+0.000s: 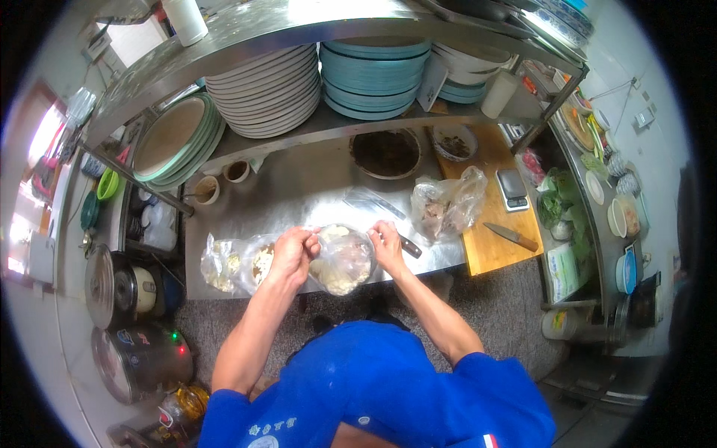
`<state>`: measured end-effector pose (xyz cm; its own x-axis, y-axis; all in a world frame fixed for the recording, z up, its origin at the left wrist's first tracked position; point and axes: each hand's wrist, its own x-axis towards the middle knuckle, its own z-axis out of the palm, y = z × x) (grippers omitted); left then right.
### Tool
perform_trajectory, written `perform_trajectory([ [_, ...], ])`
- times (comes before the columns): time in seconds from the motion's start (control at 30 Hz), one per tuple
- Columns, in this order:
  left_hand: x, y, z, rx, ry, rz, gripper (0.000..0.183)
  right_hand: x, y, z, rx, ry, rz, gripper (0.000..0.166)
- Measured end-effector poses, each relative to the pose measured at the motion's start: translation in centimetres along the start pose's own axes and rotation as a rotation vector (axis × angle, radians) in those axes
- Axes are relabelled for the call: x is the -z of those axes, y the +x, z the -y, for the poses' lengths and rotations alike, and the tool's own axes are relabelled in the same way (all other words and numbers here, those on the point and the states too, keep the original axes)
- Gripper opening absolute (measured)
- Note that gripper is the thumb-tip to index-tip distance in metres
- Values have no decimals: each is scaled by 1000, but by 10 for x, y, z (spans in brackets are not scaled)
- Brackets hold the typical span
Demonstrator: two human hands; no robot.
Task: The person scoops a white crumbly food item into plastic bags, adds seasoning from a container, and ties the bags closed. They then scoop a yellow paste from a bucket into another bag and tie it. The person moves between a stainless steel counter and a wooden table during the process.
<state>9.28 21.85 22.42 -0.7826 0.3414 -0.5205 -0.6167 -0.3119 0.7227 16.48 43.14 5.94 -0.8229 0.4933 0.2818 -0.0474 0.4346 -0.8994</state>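
Note:
A clear plastic bag [343, 269] with pale food pieces in it is stretched between my hands at the front edge of the steel table. My left hand [297, 249] pinches the bag's rim on one side, and my right hand [385, 241] pinches it on the other. Left of it lie a bag with pale pieces [261, 266] and another filled plastic bag [221, 263]. A dark-handled knife [410, 246] lies just beyond my right hand, its blade partly hidden. Farther right sits a crumpled plastic bag of what looks like meat [445, 207].
The wooden cutting board [482, 255] at right bears a knife [510, 236], a digital scale [512, 190] and a patterned bowl [455, 143]. A round pan of dark contents [386, 154] stands at the back. Plate stacks [375, 78] fill the low shelf above.

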Motion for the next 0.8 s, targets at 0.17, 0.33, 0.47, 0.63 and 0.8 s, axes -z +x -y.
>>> perform_trajectory([
  [0.17,-2,8,1,24,-8,10,13,5,-10,16,-425,348,262,15],
  [0.33,6,17,3,17,-17,26,13,17,7,85,-690,1081,357,10],
  [0.47,3,16,4,21,-18,17,12,18,12,93,-722,1055,251,19],
  [0.63,6,24,16,41,61,86,7,34,64,72,-604,1062,143,34],
  [0.8,-11,35,15,54,107,66,6,34,53,70,-273,240,-141,30],
])
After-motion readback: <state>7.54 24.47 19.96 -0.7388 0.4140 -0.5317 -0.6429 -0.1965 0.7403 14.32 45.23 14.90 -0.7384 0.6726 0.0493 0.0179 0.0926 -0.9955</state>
